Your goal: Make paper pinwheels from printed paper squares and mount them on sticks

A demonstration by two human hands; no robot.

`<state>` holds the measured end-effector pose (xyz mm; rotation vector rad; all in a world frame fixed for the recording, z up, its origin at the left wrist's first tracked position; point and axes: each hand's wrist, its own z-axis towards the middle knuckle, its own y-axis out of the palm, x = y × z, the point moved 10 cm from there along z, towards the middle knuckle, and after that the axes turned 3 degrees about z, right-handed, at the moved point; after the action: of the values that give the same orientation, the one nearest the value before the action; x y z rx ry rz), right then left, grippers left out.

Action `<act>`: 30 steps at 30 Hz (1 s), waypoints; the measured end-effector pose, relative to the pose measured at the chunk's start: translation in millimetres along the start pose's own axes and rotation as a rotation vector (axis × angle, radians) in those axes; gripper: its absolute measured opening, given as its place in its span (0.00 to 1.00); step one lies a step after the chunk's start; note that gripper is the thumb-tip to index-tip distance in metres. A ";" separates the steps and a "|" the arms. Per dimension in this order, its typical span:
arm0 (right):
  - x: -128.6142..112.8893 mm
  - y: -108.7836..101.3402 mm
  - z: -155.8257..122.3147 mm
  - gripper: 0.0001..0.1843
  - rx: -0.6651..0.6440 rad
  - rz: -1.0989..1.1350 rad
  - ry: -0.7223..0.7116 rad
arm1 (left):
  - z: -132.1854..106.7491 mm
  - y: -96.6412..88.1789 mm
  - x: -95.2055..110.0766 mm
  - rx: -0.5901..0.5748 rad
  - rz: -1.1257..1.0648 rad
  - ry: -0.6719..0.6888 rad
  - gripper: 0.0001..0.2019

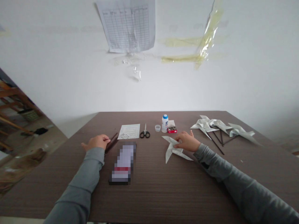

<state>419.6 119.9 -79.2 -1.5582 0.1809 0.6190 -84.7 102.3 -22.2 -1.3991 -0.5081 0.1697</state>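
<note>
My left hand [97, 142] rests on the brown table [151, 186] at the left, its fingers pinched on thin dark sticks [112, 141] that lie beside it. My right hand [187, 141] lies flat with fingers spread on a folded white paper pinwheel [174, 150] near the table's middle. Both arms wear grey sleeves.
Several finished paper pinwheels on dark sticks [219, 127] lie at the right. A printed sheet [129, 131], scissors [145, 133], a small clear cup [158, 128], a glue bottle [164, 123] and a red pin box [172, 129] line the back. A blurred flat object [123, 163] lies centre-left.
</note>
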 end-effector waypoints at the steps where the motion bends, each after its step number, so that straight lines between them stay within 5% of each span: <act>1: -0.3 -0.8 -0.3 0.09 0.009 0.011 -0.005 | -0.5 -2.1 -2.1 -0.006 0.017 -0.003 0.10; 7: 5.5 0.2 0.9 0.08 0.038 0.069 -0.030 | -10.0 -1.8 -10.9 -0.129 0.148 -0.045 0.11; 21: -0.3 0.1 -2.5 0.05 0.008 0.004 -0.003 | 10.7 21.9 -26.1 -0.124 0.143 0.024 0.08; 26: 0.2 -0.1 -4.9 0.05 -0.079 -0.021 0.044 | 1.2 1.6 -2.7 -0.054 0.104 0.089 0.12; 30: -0.3 -5.3 -6.5 0.14 -0.102 0.029 0.026 | -17.3 -6.0 45.0 -0.060 0.003 0.232 0.09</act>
<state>423.6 114.2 -74.7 -1.6651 0.1947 0.6397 -38.5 104.0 -7.1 -1.4560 -0.3204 -0.0065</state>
